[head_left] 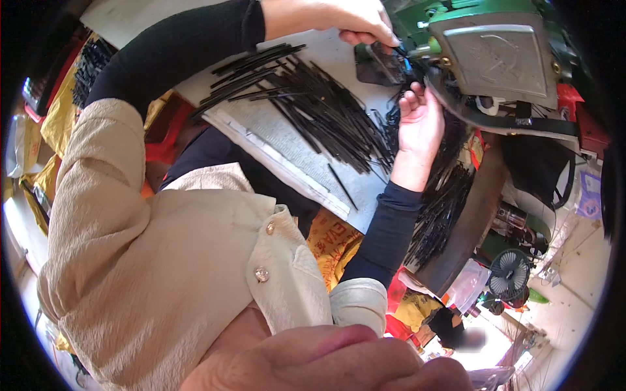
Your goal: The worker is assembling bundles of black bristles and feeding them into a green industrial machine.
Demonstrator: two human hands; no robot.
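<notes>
My left hand [362, 21] reaches in from the upper left to a green machine [502, 58]. Its thumb and fingertips close together beside a dark, glossy plate [378, 65], over a small part I cannot make out. Just below the machine's working area is my right hand [419, 127], palm partly showing and fingers curled. Its fingertips meet dark material there; what they pinch is too small to tell. Thin black strips [326, 107] lie in a loose pile on the grey worktable [251, 124], left of my right hand. More black strips [443, 208] are heaped to its right.
A curved brown edge [479, 215] borders the right-hand heap. A small dark fan [510, 274] and a clear plastic container [468, 285] stand at the lower right. Yellow sacks [60, 130] are at the left. Another person [450, 326] is in the background.
</notes>
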